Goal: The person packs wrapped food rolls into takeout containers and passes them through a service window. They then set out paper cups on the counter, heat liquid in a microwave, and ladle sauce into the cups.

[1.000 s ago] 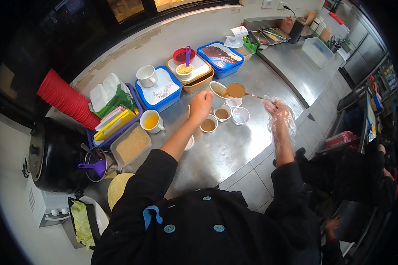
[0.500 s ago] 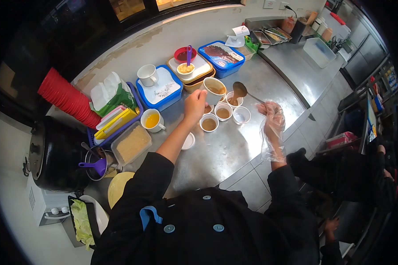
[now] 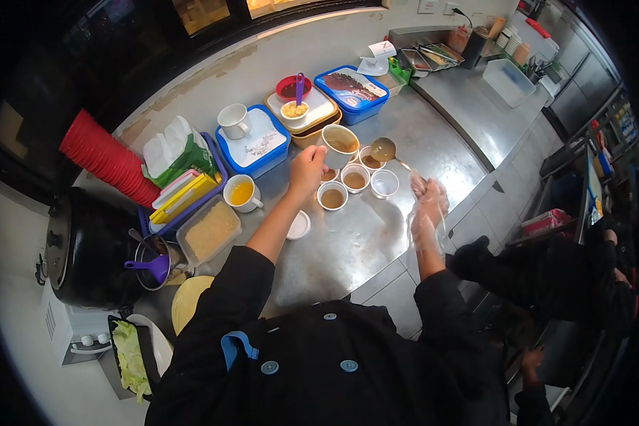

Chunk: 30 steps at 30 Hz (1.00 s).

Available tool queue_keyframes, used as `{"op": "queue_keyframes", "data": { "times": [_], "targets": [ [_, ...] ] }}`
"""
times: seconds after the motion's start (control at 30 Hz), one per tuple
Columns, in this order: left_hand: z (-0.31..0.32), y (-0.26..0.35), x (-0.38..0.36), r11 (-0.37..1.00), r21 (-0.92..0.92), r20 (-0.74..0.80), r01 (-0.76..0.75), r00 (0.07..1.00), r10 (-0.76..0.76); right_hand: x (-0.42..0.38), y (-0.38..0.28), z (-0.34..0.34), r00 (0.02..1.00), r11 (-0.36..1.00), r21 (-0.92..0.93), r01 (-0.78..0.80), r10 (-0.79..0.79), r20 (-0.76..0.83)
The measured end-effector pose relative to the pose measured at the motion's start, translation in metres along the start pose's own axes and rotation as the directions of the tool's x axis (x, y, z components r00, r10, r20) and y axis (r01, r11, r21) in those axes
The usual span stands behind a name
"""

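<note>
My left hand [image 3: 308, 170] is closed on a white mug [image 3: 341, 140], which is tilted and has brown sauce inside. In a clear plastic glove, my right hand [image 3: 429, 202] grips the handle of a ladle [image 3: 383, 149] whose bowl carries brown sauce. Beneath the mug and ladle stand several small white cups of brown sauce, among them a front cup [image 3: 331, 198] and one behind it [image 3: 355, 179]; the mug partly hides others. To their right, another small cup [image 3: 385, 184] looks almost without sauce. A white lid [image 3: 299, 225] lies near my left forearm.
Along the wall stand blue-lidded tubs [image 3: 349, 92], a mug of yellow liquid [image 3: 242, 193], a container of crumbs [image 3: 208, 231] and stacked red cups [image 3: 110, 160]. A black pot [image 3: 89, 248] is far left. Another person [image 3: 547, 277] in dark clothes is at the right.
The ladle bowl has turned from showing its brown-coated side to facing up with sauce in it. My gloved right hand has shifted slightly left and down. The left hand still holds the mug.
</note>
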<state>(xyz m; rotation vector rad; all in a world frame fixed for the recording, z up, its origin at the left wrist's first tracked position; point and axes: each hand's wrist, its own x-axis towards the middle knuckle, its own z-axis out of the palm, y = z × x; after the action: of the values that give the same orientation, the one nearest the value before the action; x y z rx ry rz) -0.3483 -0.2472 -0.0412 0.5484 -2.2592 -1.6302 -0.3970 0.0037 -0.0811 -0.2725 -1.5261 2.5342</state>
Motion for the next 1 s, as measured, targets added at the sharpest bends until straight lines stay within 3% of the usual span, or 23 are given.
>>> {"op": "queue_keyframes", "data": {
  "times": [0.03,0.13,0.27,0.37,0.43,0.5,0.57,0.63,0.67,0.73,0.8,0.87,0.9,0.93,1.0],
  "targets": [
    [0.0,-0.002,0.002,1.0,-0.015,0.044,0.021,0.999,-0.02,0.007,0.015,-0.016,0.998,0.98,0.189,-0.056,0.062,-0.024],
    [0.001,-0.008,0.006,0.997,-0.029,0.152,-0.078,0.985,0.082,-0.003,0.009,-0.035,0.995,0.947,0.321,-0.017,-0.017,0.102],
    [0.005,0.015,0.008,0.991,0.064,0.27,-0.12,0.958,0.098,-0.026,-0.06,-0.016,0.992,0.986,0.158,0.054,-0.071,0.108],
    [0.019,0.024,0.013,0.966,0.13,0.367,-0.223,0.916,0.162,-0.036,-0.069,-0.018,0.977,0.986,0.025,0.167,-0.169,0.131],
    [0.029,0.028,0.012,0.853,0.233,0.412,-0.466,0.842,0.348,-0.043,-0.066,-0.026,0.962,0.974,-0.047,0.222,-0.211,0.173],
    [0.039,0.03,0.01,0.803,0.252,0.444,-0.539,0.802,0.399,-0.051,-0.062,-0.032,0.914,0.925,-0.223,0.306,-0.22,0.342],
    [0.047,0.031,0.007,0.745,0.268,0.478,-0.61,0.756,0.447,-0.056,-0.054,-0.034,0.898,0.911,-0.247,0.331,-0.224,0.379],
    [0.056,0.026,0.005,0.58,0.308,0.471,-0.754,0.651,0.595,-0.058,-0.042,-0.041,0.86,0.884,-0.258,0.391,-0.251,0.444],
    [0.059,0.025,0.004,0.58,0.306,0.476,-0.755,0.649,0.594,-0.058,-0.037,-0.045,0.863,0.884,-0.259,0.389,-0.251,0.439],
    [0.064,0.024,0.003,0.554,0.308,0.502,-0.773,0.627,0.595,-0.057,-0.03,-0.051,0.793,0.801,-0.295,0.521,-0.326,0.515],
    [0.067,0.025,0.001,0.497,0.321,0.522,-0.806,0.589,0.618,-0.06,-0.031,-0.054,0.775,0.776,-0.306,0.552,-0.341,0.532],
    [0.068,0.026,0.0,0.438,0.333,0.54,-0.835,0.55,0.637,-0.064,-0.037,-0.056,0.619,0.522,-0.391,0.758,-0.386,0.684],
    [0.069,0.026,0.002,0.381,0.329,0.564,-0.864,0.503,0.655,-0.069,-0.046,-0.052,0.563,0.436,-0.401,0.806,-0.356,0.746],
    [0.069,0.027,0.003,0.323,0.323,0.587,-0.89,0.456,0.669,-0.07,-0.046,-0.053,0.563,0.435,-0.4,0.806,-0.357,0.745],
    [0.071,0.026,0.005,0.274,0.315,0.595,-0.909,0.414,0.689,-0.07,-0.042,-0.058,0.429,0.235,-0.368,0.9,-0.317,0.846]
  ]
}}
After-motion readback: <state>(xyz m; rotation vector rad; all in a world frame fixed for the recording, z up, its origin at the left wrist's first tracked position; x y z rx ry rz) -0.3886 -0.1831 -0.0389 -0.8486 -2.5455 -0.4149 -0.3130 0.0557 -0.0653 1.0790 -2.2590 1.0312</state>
